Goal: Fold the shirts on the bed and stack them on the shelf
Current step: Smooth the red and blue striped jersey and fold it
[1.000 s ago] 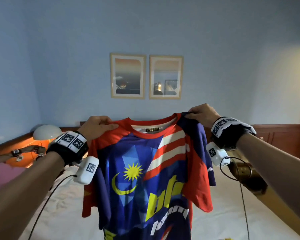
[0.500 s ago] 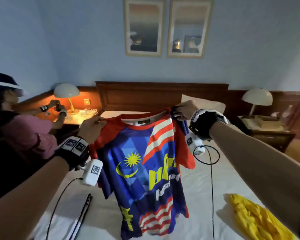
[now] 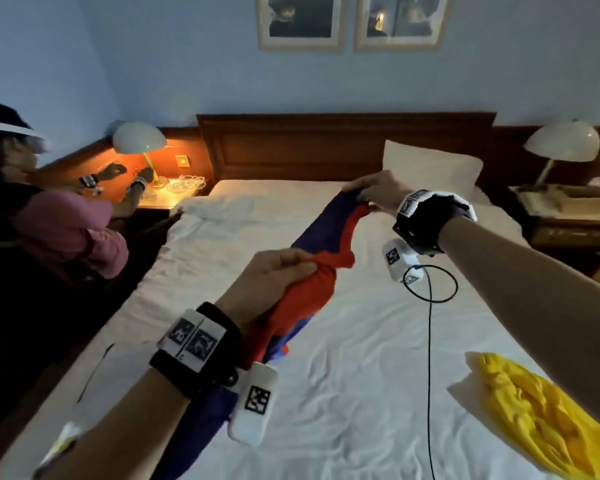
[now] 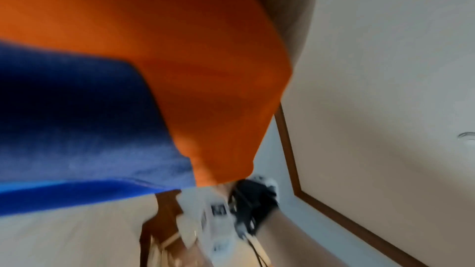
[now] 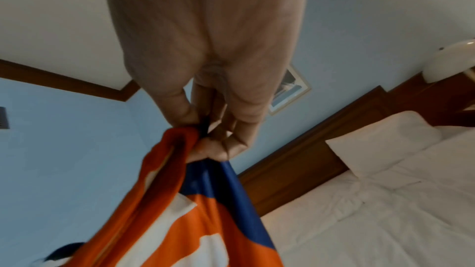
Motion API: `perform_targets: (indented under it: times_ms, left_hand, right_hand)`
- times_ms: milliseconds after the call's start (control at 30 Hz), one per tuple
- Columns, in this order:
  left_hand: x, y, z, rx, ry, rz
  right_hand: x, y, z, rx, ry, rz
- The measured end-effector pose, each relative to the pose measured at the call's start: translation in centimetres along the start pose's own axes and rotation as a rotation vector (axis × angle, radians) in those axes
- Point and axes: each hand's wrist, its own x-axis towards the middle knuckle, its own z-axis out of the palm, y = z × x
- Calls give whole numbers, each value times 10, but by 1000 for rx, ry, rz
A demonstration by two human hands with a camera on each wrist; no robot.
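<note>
Now each hand, left hand (image 3: 274,277) and right hand (image 3: 374,192), pinches the shirt (image 3: 312,268).

Pale blue walls (image 3: 153,64) carry two framed pictures (image 3: 352,22) above a dark wooden headboard (image 3: 343,147). White-shaded lamps stand on nightstands at either side: the left lamp (image 3: 140,142) is lit and casts orange light on the wood panelling, the right lamp (image 3: 563,142) is dark. A white pillow (image 3: 430,168) leans against the headboard. The ceiling has dark wood trim (image 4: 321,206).

Dim room — lamp (image 3: 140,142) glow, perhaps motion-blurred wrists.
</note>
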Motion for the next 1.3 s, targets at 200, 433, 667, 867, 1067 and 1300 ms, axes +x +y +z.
perform_targets:
  times_ms: [200, 433, 667, 867, 1067, 1300]
  left_hand:
    - [18, -127, 166, 66, -262, -132]
    - [30, -344, 332, 87, -212, -314]
    - [43, -479, 437, 137, -162, -458]
    - [55, -507, 488, 168, -205, -589]
    - [54, -495, 497, 16, -473, -842]
    - [211, -517, 381, 267, -81, -622]
  right_hand:
    - [-6, 163, -39, -242, -56, 177]
    - [-19, 428, -33, -425, -109, 338]
    - [-39, 597, -34, -515, -130, 411]
    - [-49, 639, -44, -504, -111, 425]
    - [-54, 672, -58, -615, -75, 557]
    - [-3, 676, -27, -443, 67, 574]
